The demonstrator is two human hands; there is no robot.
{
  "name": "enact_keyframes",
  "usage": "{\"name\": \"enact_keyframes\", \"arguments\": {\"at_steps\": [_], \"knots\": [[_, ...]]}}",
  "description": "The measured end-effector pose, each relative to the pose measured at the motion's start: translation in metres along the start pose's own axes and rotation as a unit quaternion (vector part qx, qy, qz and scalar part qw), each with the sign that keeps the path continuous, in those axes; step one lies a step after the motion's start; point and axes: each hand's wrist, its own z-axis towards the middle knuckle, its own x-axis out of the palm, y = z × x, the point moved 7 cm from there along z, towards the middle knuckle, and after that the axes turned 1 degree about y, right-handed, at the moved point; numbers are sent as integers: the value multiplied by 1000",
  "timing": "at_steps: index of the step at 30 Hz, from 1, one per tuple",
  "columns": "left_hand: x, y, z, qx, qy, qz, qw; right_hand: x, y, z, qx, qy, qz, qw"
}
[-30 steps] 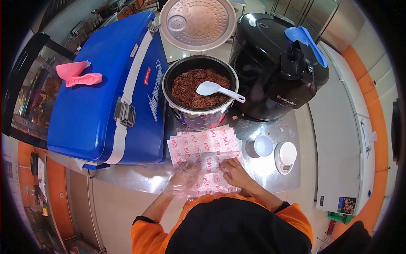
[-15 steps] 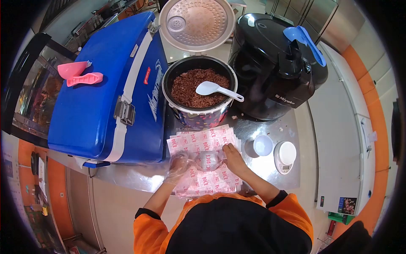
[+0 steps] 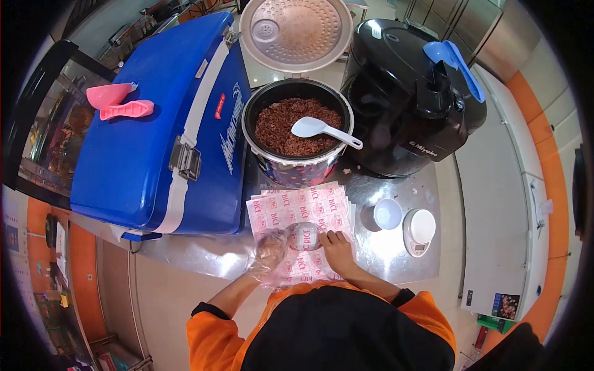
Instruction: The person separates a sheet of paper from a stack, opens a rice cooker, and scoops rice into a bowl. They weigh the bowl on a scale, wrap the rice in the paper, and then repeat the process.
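Note:
A small rounded bundle in printed paper (image 3: 304,236) lies on a stack of white sheets with red lettering (image 3: 309,201). My left hand (image 3: 270,248), in a clear plastic glove, is closed at the bundle's left end. At the right end, my bare right hand (image 3: 337,250) has its fingers curled against the paper. What is inside the wrapping is hidden. Behind the sheets stands an open rice cooker (image 3: 297,170) filled with reddish-brown rice (image 3: 278,127). A white rice paddle (image 3: 325,132) rests on the rice and across the rim.
To the left stands a blue cooler box (image 3: 148,123) with pink scoops (image 3: 127,110) on its lid. A black cooker (image 3: 402,105) holding a blue scoop (image 3: 455,59) is at the right. A small white cup (image 3: 387,214) and a kitchen scale (image 3: 419,229) sit on the metal table.
My right hand has come lower, from the sheet's right side to the bundle's right end. The bundle looks rounder and more tightly gathered. The view has shifted slightly.

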Motion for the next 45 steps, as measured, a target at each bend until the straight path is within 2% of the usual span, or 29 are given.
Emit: {"name": "enact_keyframes", "arguments": {"at_steps": [1, 4, 5, 7, 8, 9, 10, 12, 15, 16, 18, 21, 22, 24, 25, 28, 29, 30, 31, 33, 34, 36, 37, 38, 39, 40, 41, 44, 45], "knots": [[4, 1, -1, -13, 16, 87, 996, 2, -4, -2, 2, 9, 12, 1000], [-34, 7, 8, 48, -9, -220, 974, -15, -9, -6, -6, -4, 98, 995], [-25, 13, 11, 33, 40, -266, 963, -24, -12, -5, -11, -14, 134, 991], [-6, 26, 17, 2, 132, -349, 928, -13, -31, 7, 26, 82, 175, 981], [-5, 29, 22, 17, 155, -335, 929, -8, -37, 12, 43, 130, 195, 971], [-6, 31, 27, 32, 177, -319, 930, -17, -37, 19, 45, 70, 235, 968], [-7, 31, 30, 48, 200, -303, 931, -13, -39, 21, 74, 83, 244, 963], [-14, 30, 36, 60, 186, -223, 955, -2, -47, 24, 130, 106, 259, 951], [-27, 18, 43, 114, 139, -160, 971, 8, -44, 26, 131, 89, 209, 965], [-31, 14, 43, 139, 121, -147, 972, 3, -41, 25, 139, 56, 151, 977], [-27, 18, 40, 107, 121, -173, 972, -12, -32, 19, 160, -13, 36, 986], [-3, 28, 44, 41, 150, -241, 958, 3, -40, 19, 270, 162, 32, 949], [3, 31, 45, 16, 164, -267, 949, 5, -38, 20, 249, 167, 33, 954], [-6, 30, 48, -70, 180, -221, 956, 12, -36, 17, 207, 178, 36, 961], [-14, 29, 49, -113, 187, -197, 956, 12, -36, 18, 162, 135, 79, 974], [-8, 22, 45, -64, 204, -131, 968, 1, -32, 16, 48, 29, 202, 978], [-2, 22, 44, -23, 177, -168, 969, -3, -31, 15, 28, 10, 240, 970], [6, 26, 41, 18, 150, -205, 967, -9, -29, 14, 9, -9, 277, 961], [4, 21, 38, 60, 122, -242, 961, -5, -33, 13, 29, 29, 318, 947], [7, 24, 30, -9, 120, -381, 917, 6, -40, 11, 67, 106, 395, 910], [6, 23, 26, -44, 116, -447, 886, 11, -43, 10, 74, 92, 488, 865], [5, 26, 21, -87, 91, -382, 915, 11, -44, 16, 83, 61, 654, 750], [4, 26, 20, -106, 77, -350, 928, 0, -40, 20, 61, 46, 692, 718], [7, 22, 15, -139, 43, -504, 851, -6, -37, 20, 63, 89, 718, 687], [9, 15, 10, -167, 9, -644, 747, -22, -31, 22, 65, 133, 742, 654], [11, 12, 6, -175, 0, -711, 682, -35, -25, 23, 66, 177, 762, 620], [13, 9, 3, -183, -11, -771, 610, -55, -19, 27, 13, 154, 769, 620], [-4, -6, 2, -204, -33, -780, 591, -83, -15, 37, -71, 20, 718, 692], [-12, -12, 1, -210, -46, -787, 579, -82, -15, 37, -76, 11, 713, 697]]}}
